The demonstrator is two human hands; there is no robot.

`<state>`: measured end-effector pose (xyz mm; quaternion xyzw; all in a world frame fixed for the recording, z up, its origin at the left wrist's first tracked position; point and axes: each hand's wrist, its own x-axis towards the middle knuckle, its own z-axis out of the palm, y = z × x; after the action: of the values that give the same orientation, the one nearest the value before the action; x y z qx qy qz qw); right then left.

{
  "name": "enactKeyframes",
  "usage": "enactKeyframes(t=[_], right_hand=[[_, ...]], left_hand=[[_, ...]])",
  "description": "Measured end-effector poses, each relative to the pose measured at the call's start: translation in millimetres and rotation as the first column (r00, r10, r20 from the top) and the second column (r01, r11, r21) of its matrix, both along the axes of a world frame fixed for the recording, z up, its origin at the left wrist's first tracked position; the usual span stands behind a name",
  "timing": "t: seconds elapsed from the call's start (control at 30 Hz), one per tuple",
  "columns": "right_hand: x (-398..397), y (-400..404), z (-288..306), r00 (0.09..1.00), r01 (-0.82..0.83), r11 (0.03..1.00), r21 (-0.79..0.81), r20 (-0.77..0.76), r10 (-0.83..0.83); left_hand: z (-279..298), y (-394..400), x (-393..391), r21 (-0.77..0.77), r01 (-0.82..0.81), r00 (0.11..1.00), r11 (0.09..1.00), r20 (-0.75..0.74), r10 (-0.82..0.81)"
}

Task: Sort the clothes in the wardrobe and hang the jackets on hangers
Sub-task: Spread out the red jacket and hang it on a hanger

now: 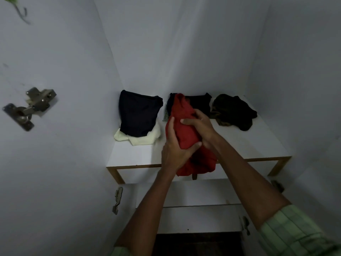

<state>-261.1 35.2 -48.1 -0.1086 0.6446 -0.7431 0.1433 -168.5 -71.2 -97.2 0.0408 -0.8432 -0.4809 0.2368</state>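
Observation:
A red garment (186,126) is bunched above the front of the white wardrobe shelf (245,143). My left hand (175,146) grips its left side, thumb across the front. My right hand (199,124) holds its right side with fingers curled over the cloth. The garment's lower end hangs past the shelf's front edge. On the shelf's left lies a folded dark navy garment (138,115) on top of a cream one (140,138). Behind the red cloth sits a black folded garment (200,105). A dark, crumpled olive-black garment (232,111) lies at the right.
White wardrobe walls close in on the left, back and right. A metal door hinge (29,108) sits on the left panel, and a smaller hinge (117,200) lower down. Below the shelf are a lower white ledge (199,206) and a dark opening.

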Motion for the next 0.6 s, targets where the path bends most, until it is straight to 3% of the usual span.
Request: enactKeyframes(t=[0.13,0.23,0.3,0.37,0.43,0.47,0.53,0.6], right_hand=[[3.2,-43.5,-0.3,0.942,-0.333,0.943,0.0,-0.036,0.333],[9.8,-71.1,-21.6,0.868,-0.469,0.869,0.156,-0.103,0.487],[7.4,-85.5,-48.2,0.862,-0.299,0.842,0.449,-0.251,0.441],[1.7,-91.6,-77.6,0.8,-0.028,0.617,0.786,-0.352,0.485],[1.1,-87.1,-104.0,0.754,0.078,0.385,0.92,-0.307,0.58],[1.7,-84.5,-113.7,0.727,0.103,0.335,0.937,-0.3,0.617],[3.8,-78.8,-125.4,0.726,0.136,0.38,0.915,-0.353,0.59],[5.1,-75.1,-126.2,0.784,0.122,0.499,0.858,-0.391,0.481]], left_hand=[[5.2,-37.5,9.3,-0.006,-0.242,0.965,0.97,-0.109,0.24],[-9.1,-72.8,17.1,0.057,-0.501,0.863,0.864,-0.047,0.504],[-23.6,-98.3,25.0,0.068,-0.637,0.771,0.768,0.064,0.634],[-37.6,-118.3,35.1,-0.076,-0.738,0.656,0.671,0.157,0.738],[-47.9,-125.2,43.5,-0.288,-0.763,0.568,0.579,0.131,0.813],[-49.7,-124.3,46.8,-0.355,-0.752,0.562,0.556,0.096,0.821],[-54.0,-115.8,49.1,-0.445,-0.691,0.617,0.569,0.046,0.786],[-60.2,-102.1,45.8,-0.495,-0.561,0.766,0.663,-0.007,0.643]])
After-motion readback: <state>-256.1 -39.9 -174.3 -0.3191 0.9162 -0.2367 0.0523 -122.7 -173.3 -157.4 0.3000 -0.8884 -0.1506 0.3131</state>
